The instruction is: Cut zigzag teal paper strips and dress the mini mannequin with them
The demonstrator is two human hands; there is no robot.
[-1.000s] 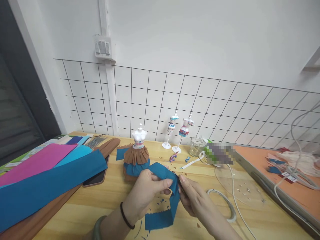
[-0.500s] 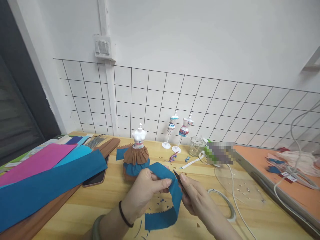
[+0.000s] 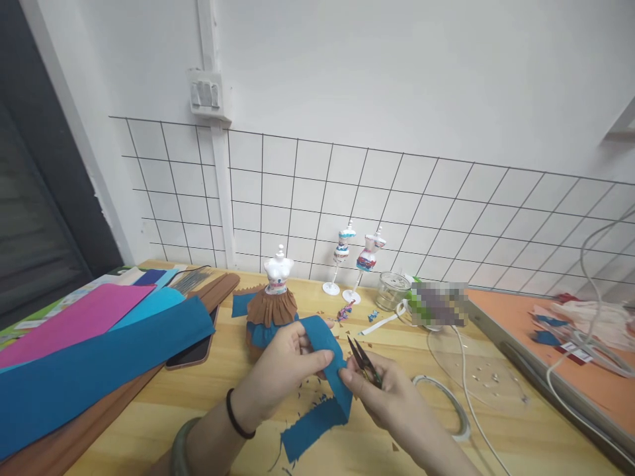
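My left hand is closed on a strip of teal fabric, thumb on top and fingers beneath. The strip hangs to the table, its lower end showing a zigzag edge. In my right hand is a pair of small scissors, blades pointing up and slightly apart, while the thumb and a finger also pinch the strip's right edge. Just behind my left hand stands a small white dress form in a skirt with a brown ruffle over a teal one.
Folded teal fabric, pink fabric and a phone lie at left. Two mini mannequins and a glass jar stand behind. A tape roll, a white cable and an orange board are at right.
My right hand has turned the scissors so both blades show, and now pinches the strip's edge too. The strip's hanging end has swung left and lower.
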